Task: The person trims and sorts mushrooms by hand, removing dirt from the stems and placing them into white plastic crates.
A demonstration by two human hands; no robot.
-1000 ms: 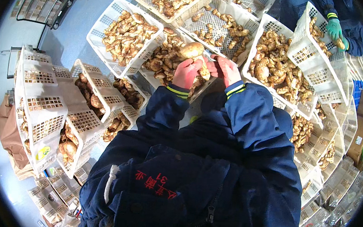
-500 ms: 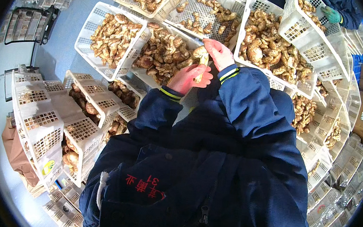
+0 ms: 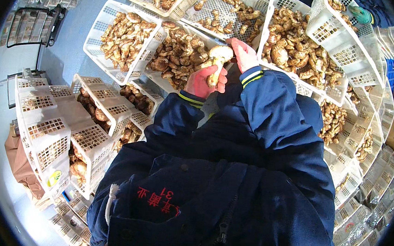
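Observation:
A thick mushroom with a pale brown cap and a cream stem (image 3: 215,73) stands upright in my left hand (image 3: 201,82), whose fingers close round the stem. My right hand (image 3: 243,56) is just right of the cap, near the rim of the crate ahead. Its fingers are drawn together, and whether anything small is in them I cannot make out. Below and left of the held mushroom, a white crate holds a heap of brown mushrooms (image 3: 176,56). A crate with fewer mushrooms (image 3: 249,14) lies straight ahead.
More mushroom-filled white crates stand left (image 3: 92,36) and right (image 3: 297,77). Crates (image 3: 57,130) are stacked at the lower left. A black-framed trolley (image 3: 51,28) stands at the far left. At the upper right, another person's green-gloved hand (image 3: 361,15) is at a crate.
The mushroom has tilted, its cap now turned up and to the right. My left fingers have closed further round the stem. My right hand has shifted slightly right, away from the cap.

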